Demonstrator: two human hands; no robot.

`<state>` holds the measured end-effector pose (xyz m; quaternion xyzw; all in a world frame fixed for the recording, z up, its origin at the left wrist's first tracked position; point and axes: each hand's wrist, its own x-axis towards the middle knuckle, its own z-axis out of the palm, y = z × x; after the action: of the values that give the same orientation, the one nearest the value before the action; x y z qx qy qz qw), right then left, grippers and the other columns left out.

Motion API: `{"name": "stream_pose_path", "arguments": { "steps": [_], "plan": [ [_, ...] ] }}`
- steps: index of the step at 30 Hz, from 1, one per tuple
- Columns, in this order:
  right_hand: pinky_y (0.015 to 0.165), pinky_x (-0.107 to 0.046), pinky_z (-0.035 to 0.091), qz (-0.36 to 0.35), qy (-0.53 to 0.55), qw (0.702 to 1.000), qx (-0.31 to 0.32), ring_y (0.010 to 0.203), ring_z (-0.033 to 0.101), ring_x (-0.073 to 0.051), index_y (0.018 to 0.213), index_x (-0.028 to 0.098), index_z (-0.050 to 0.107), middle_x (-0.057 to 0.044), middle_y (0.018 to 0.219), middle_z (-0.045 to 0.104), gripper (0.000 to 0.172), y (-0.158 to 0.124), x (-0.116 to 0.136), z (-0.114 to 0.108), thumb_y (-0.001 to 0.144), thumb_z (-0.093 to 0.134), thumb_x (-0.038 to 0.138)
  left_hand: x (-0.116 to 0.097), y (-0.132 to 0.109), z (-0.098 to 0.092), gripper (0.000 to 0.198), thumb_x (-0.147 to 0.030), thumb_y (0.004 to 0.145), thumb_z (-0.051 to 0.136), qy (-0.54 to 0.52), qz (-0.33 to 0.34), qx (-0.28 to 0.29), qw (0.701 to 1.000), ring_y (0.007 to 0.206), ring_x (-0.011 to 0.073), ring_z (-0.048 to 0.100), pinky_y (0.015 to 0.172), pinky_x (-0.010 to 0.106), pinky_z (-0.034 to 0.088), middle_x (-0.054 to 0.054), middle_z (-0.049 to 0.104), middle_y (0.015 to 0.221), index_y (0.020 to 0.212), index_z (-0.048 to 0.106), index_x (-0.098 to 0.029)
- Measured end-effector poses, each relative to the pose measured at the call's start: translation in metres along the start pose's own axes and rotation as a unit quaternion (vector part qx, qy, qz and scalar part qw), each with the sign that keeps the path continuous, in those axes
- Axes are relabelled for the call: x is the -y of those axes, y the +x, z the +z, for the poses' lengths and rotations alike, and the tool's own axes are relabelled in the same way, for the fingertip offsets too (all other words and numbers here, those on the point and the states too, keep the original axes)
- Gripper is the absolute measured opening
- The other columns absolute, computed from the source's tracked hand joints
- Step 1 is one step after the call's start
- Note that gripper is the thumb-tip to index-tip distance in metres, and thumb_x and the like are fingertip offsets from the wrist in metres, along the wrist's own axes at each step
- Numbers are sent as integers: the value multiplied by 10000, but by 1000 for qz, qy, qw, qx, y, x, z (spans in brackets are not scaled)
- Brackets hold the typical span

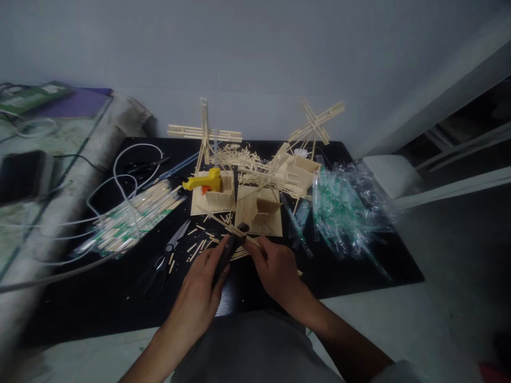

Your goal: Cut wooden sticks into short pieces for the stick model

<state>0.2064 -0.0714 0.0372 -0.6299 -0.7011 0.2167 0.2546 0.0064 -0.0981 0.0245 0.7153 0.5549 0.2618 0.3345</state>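
Note:
My left hand (202, 290) is wrapped round a dark-handled tool (227, 258); its working end is blurred, so its exact kind does not show. Pinched in my right hand (279, 271) are thin wooden sticks (223, 223), which meet the tool's dark head between both hands. Short cut stick pieces (198, 247) lie scattered left of the tool. Just beyond my hands stands a stick-built model on a square wooden base (249, 210). A yellow glue gun (205, 182) rests on another wooden base to its left.
Scissors (175, 239) lie open on the black table (99, 303). Wrapped stick bundles (131, 218) and a looping white cable (115, 170) are at left. Windmill-like stick blades (205, 132) rise at the back. Crumpled plastic wrappers (347, 207) cover the right side.

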Motion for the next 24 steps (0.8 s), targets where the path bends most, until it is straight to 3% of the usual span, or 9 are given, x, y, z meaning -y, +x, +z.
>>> {"name": "stream_pose_path", "arguments": {
  "steps": [14,18,24],
  "plan": [
    [578,-289,318,-25,7,1000,-16,580,654,-178,755,200,599,-39,634,675,461,-4,0,-8,1086,453,487,-8,-1,-1,577,-261,1058,474,14,43,-14,999,1406,289,567,1128,530,516,93,556,1550,1609,331,-357],
    [590,-279,363,-62,61,996,28,602,624,-164,752,206,573,-28,680,666,393,0,-1,-13,1081,476,400,-3,-4,1,572,-260,1062,467,26,42,-3,999,1396,283,571,1140,528,504,104,568,1524,1612,331,-339],
    [668,-259,472,-108,218,962,123,707,638,-157,906,199,630,-14,801,694,220,7,2,-25,1049,512,317,-2,-6,0,551,-283,1059,469,39,41,5,998,1369,279,587,1128,514,514,90,583,1494,1593,363,-365]
  ]
}}
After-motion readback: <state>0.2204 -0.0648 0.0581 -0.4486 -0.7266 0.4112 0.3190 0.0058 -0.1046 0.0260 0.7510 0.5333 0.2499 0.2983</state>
